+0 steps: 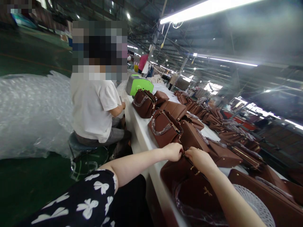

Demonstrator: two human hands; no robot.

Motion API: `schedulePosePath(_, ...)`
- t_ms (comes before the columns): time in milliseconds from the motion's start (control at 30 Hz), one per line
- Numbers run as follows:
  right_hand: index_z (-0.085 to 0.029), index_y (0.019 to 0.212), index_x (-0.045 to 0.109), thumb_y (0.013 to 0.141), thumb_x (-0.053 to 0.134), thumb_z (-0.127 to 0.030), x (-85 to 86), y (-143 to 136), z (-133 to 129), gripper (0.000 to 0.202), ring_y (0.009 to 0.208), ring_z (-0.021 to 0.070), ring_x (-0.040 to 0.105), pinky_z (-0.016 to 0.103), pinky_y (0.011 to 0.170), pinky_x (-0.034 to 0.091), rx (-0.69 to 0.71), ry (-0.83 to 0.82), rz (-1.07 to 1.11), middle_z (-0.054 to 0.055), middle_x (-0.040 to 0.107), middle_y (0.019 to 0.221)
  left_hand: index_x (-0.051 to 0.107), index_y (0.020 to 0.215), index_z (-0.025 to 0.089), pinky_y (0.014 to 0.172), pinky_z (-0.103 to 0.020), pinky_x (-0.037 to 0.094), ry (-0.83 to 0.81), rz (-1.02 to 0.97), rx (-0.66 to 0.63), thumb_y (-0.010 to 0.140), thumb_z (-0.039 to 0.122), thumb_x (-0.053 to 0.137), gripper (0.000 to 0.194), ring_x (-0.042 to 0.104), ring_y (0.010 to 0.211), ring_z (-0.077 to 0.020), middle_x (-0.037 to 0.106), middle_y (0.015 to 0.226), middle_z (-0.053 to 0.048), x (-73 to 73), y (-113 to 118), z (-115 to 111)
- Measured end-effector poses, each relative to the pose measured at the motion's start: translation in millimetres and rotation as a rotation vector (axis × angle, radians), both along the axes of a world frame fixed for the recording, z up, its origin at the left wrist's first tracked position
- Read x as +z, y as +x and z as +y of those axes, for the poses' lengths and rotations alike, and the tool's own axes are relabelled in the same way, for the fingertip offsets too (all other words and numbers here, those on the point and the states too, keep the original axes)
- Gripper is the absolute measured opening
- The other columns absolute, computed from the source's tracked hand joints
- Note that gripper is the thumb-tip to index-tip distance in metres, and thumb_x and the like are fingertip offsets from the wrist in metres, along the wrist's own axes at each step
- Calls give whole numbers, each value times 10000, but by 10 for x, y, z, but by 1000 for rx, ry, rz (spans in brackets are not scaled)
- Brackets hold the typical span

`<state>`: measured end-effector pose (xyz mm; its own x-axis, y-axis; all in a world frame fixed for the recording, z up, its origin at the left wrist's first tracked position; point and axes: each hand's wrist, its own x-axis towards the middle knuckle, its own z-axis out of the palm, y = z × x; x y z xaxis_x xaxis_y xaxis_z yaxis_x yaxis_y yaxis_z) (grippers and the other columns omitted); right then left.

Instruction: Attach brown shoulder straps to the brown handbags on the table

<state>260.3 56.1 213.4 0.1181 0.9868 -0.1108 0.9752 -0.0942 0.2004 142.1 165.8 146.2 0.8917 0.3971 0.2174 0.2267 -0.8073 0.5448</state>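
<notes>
A dark brown handbag (201,189) with a small gold bow emblem and plastic-wrapped handles lies on the white table before me. At the far top corner of this bag, my left hand (174,151) is closed in a pinch. My right hand (197,158) pinches the same corner from the other side, its fingertips almost meeting the left ones. Small gold-coloured metal shows around the fingertips, but the exact part held is hidden. Just beyond my hands stands another brown handbag (164,127) with a wrapped handle.
Many more brown handbags (227,153) crowd the table (139,135). A white woven basket (253,201) stands at right, partly behind my forearm. A co-worker in a white shirt (94,107) sits on a stool at left. Beyond is a green machine (142,85). Bubble wrap (33,113) is piled at far left.
</notes>
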Motion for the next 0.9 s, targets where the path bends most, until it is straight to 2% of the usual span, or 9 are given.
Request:
schedulePosePath(100, -229, 833, 710, 954, 437, -252, -27, 10, -8, 300, 856, 202, 647, 292, 682, 368, -12, 16, 13, 53, 654, 897, 680, 1003, 195, 794, -340, 549, -4, 21, -6, 784, 251, 572, 250, 678, 923, -251, 712, 993, -79, 3, -36, -38)
schedulePosePath(300, -250, 900, 725, 958, 413, -259, -87, 78, -104, 317, 897, 182, 655, 269, 703, 402, -65, 64, 95, 39, 685, 1016, 655, 1027, 187, 807, -337, 545, 53, -22, -50, 787, 317, 605, 277, 674, 941, -249, 706, 1028, -77, -11, 15, 1)
schedulePosePath(500, -234, 859, 715, 953, 400, -235, -108, 86, -148, 329, 892, 181, 654, 271, 712, 410, -83, 103, 103, 31, 684, 1033, 668, 1014, 174, 829, -353, 536, 64, -55, -15, 809, 244, 550, 247, 677, 966, -268, 720, 1016, -88, -75, 55, -42)
schedulePosePath(700, -209, 830, 719, 933, 428, -201, -53, -1, -33, 309, 875, 203, 662, 282, 691, 423, -58, 95, 63, 70, 688, 995, 675, 984, 183, 847, -328, 515, 33, -80, 22, 821, 222, 536, 218, 674, 972, -248, 723, 1003, -77, -88, 59, -22)
schedulePosePath(900, -161, 948, 721, 910, 463, -168, 82, -283, -49, 261, 903, 252, 688, 324, 718, 511, -94, 72, 15, 124, 700, 1014, 668, 926, 174, 828, -287, 467, 25, -59, 11, 807, 132, 501, 210, 666, 965, -231, 726, 998, -85, -13, -3, -93)
